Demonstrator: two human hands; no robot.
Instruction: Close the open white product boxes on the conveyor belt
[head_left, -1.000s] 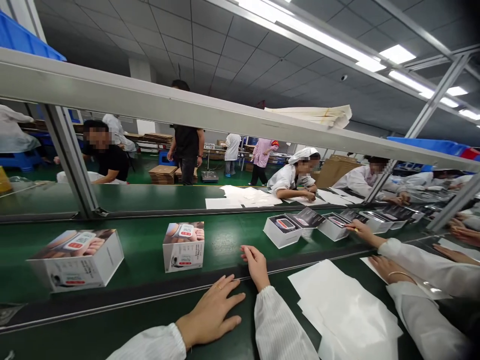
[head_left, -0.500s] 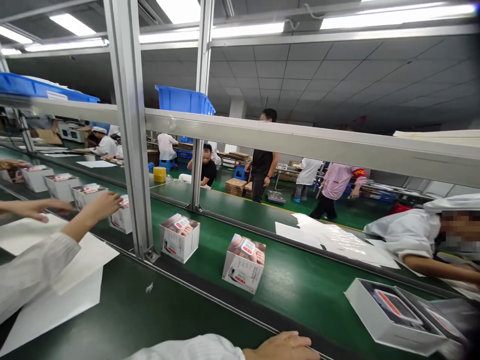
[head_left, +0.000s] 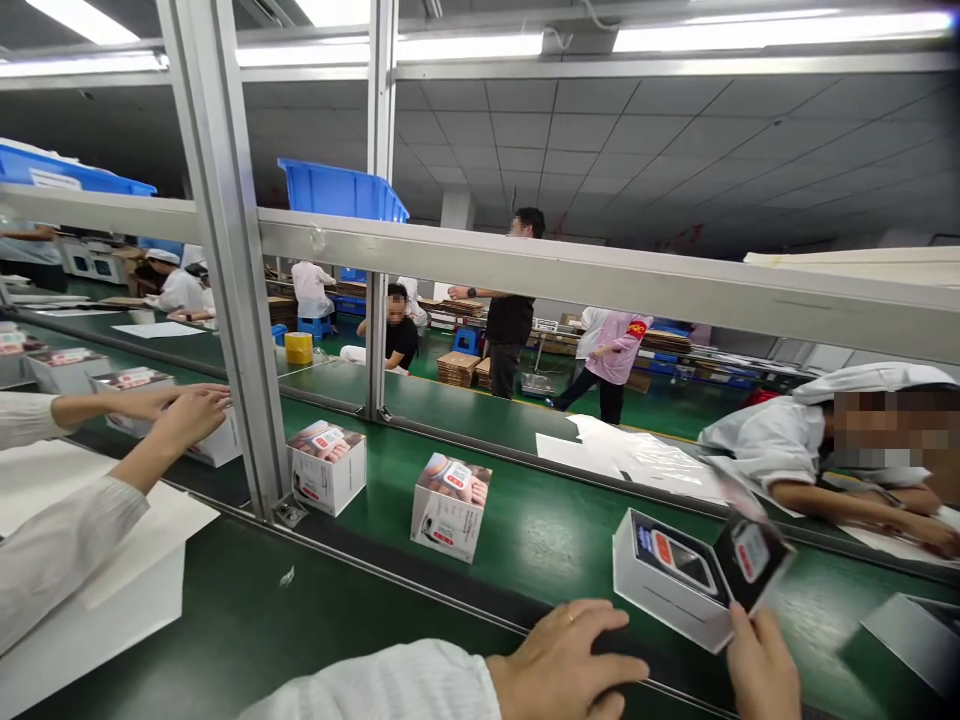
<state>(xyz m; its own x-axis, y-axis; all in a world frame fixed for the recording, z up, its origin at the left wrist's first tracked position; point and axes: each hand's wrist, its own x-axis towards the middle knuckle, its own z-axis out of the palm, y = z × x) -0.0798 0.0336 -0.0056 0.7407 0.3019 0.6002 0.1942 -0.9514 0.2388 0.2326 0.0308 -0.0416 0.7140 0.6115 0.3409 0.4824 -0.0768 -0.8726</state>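
On the green belt (head_left: 566, 545) at four o'clock, a white cardboard box (head_left: 664, 600) has its black printed lid (head_left: 750, 553) pinched by the right hand (head_left: 766, 665), apparently propping it open; the spread left hand (head_left: 559, 660) grips nothing.

Illumination: overhead strip lights (head_left: 780, 38), white, overexposed. Ceiling (head_left: 585, 130) dim grey, darkest toward background. Green surface (head_left: 540, 545) moderately lit; diffuse glare patch right of center. White sheets (head_left: 667, 467): bright highlights. Raised box lid (head_left: 750, 552): motion blur. Wide-angle stretch toward side edges; upper right corner darkened. Distant background soft, fine detail lost.
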